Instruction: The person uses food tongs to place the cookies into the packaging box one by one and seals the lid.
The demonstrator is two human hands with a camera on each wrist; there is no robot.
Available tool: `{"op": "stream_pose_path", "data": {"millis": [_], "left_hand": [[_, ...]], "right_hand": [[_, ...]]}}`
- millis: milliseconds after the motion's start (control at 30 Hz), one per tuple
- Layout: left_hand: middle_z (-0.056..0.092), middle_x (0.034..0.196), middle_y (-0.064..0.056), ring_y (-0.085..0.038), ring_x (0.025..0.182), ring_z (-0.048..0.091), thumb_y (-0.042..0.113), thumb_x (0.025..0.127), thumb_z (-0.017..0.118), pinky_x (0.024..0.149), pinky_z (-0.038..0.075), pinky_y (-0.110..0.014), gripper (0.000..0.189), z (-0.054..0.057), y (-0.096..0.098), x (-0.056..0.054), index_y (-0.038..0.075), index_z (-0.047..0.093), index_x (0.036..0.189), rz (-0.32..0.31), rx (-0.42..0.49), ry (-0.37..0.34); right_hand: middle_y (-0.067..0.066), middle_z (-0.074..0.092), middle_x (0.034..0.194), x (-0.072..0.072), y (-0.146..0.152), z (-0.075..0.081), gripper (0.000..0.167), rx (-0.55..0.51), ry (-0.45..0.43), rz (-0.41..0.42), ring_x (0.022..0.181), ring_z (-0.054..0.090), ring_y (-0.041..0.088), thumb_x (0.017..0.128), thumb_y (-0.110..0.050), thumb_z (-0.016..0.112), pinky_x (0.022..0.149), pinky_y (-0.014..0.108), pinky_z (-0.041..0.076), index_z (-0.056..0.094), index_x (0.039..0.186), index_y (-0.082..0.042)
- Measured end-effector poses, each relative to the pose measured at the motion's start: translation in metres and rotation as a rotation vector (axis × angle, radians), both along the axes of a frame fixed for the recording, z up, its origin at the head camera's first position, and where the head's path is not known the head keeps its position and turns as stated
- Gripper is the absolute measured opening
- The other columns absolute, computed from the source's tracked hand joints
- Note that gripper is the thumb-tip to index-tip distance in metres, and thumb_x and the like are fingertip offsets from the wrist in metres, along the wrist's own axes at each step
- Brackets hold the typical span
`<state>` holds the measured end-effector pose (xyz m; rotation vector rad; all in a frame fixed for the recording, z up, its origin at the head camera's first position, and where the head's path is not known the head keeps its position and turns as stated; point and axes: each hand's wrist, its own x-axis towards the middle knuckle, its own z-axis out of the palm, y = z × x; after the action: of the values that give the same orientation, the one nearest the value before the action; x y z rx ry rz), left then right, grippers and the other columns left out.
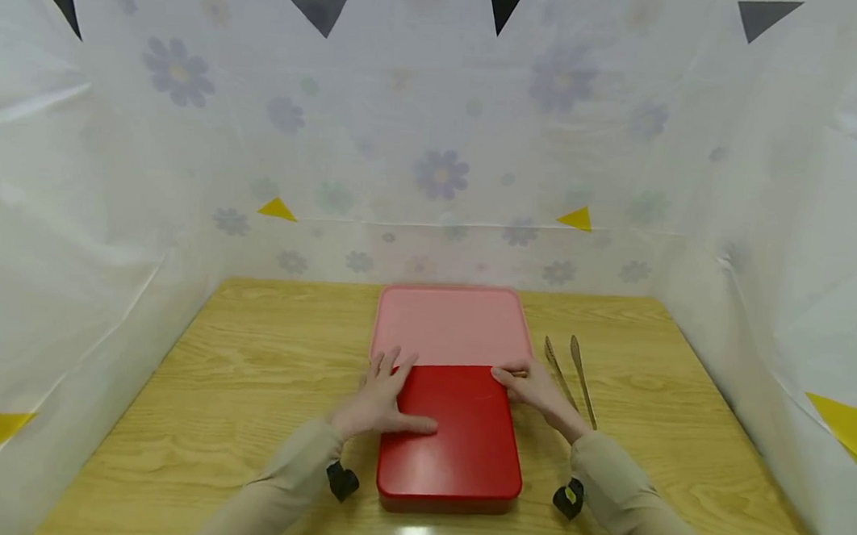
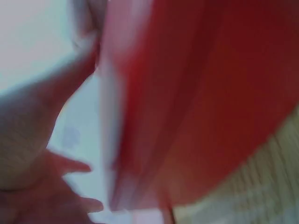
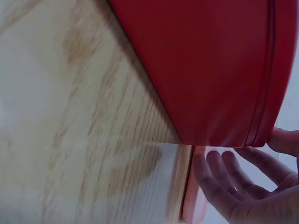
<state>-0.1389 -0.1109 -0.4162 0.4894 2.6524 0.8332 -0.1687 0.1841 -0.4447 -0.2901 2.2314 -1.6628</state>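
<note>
A red rectangular lidded box (image 3: 196, 70) stands on the table in front of me, its lid (image 1: 456, 439) on top. My left hand (image 1: 374, 402) lies at the box's left side with fingers spread and the thumb resting on the lid. At the far right corner my right hand (image 1: 539, 386) pinches the lid's edge; in the right wrist view the thumb is on the rim and a fingertip (image 3: 243, 151) is under it. Inside the box cannot be seen. The left wrist view is blurred.
Behind the box lies a pink tray (image 1: 454, 325) on the wooden table (image 1: 262, 388). Gold-coloured tongs (image 1: 584, 381) lie to the right, partly behind my right wrist. White sheeting (image 1: 437, 244) with flowers encloses the table at the back and sides.
</note>
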Motion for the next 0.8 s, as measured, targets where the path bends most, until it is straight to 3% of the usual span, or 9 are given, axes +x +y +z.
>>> {"op": "stream_pose_path", "data": {"millis": [100, 233, 367, 667, 800], "left_hand": [[-0.016, 0.170, -0.012, -0.042, 0.155, -0.014, 0.057, 0.068, 0.087, 0.115, 0.011, -0.078, 0.128, 0.006, 0.006, 0.012, 0.020, 0.009, 0.163, -0.117, -0.089, -0.094], [-0.023, 0.168, -0.013, -0.041, 0.153, -0.022, 0.055, 0.065, 0.089, 0.118, 0.012, -0.073, 0.134, 0.006, 0.010, 0.018, 0.021, 0.004, 0.163, -0.200, -0.108, -0.141], [-0.023, 0.167, -0.016, -0.043, 0.152, -0.025, 0.051, 0.066, 0.090, 0.121, 0.011, -0.068, 0.135, 0.003, 0.012, 0.018, 0.017, 0.004, 0.163, -0.220, -0.076, -0.129], [-0.023, 0.168, -0.015, -0.042, 0.152, -0.025, 0.048, 0.065, 0.092, 0.121, 0.008, -0.069, 0.134, 0.001, 0.010, 0.016, 0.017, 0.006, 0.163, -0.215, -0.032, -0.121], [-0.021, 0.168, -0.016, -0.043, 0.153, -0.023, 0.048, 0.065, 0.092, 0.120, 0.010, -0.070, 0.133, -0.002, 0.010, 0.017, 0.016, 0.008, 0.163, -0.219, -0.037, -0.116]], "right_hand": [[0.003, 0.074, 0.094, -0.002, -0.002, 0.001, 0.033, 0.013, 0.003, -0.013, 0.087, 0.072, 0.011, 0.102, -0.021, 0.057, 0.083, 0.040, 0.061, 0.071, 0.112, 0.007], [0.002, 0.072, 0.086, -0.003, -0.005, -0.001, 0.031, 0.028, -0.008, -0.039, 0.083, 0.070, 0.011, 0.102, -0.021, 0.059, 0.082, 0.042, 0.061, 0.072, 0.101, 0.007], [0.000, 0.068, 0.077, -0.003, -0.006, 0.000, 0.031, 0.037, -0.011, -0.076, 0.080, 0.071, 0.012, 0.102, -0.020, 0.059, 0.078, 0.040, 0.062, 0.071, 0.089, 0.005], [0.006, 0.071, 0.079, -0.003, -0.008, -0.001, 0.034, 0.053, 0.044, -0.112, 0.080, 0.072, 0.012, 0.100, -0.021, 0.062, 0.076, 0.036, 0.062, 0.067, 0.079, 0.005], [0.006, 0.071, 0.076, -0.001, -0.008, -0.002, 0.031, 0.062, 0.069, -0.120, 0.073, 0.069, 0.010, 0.100, -0.017, 0.061, 0.072, 0.031, 0.061, 0.072, 0.085, 0.008]]}}
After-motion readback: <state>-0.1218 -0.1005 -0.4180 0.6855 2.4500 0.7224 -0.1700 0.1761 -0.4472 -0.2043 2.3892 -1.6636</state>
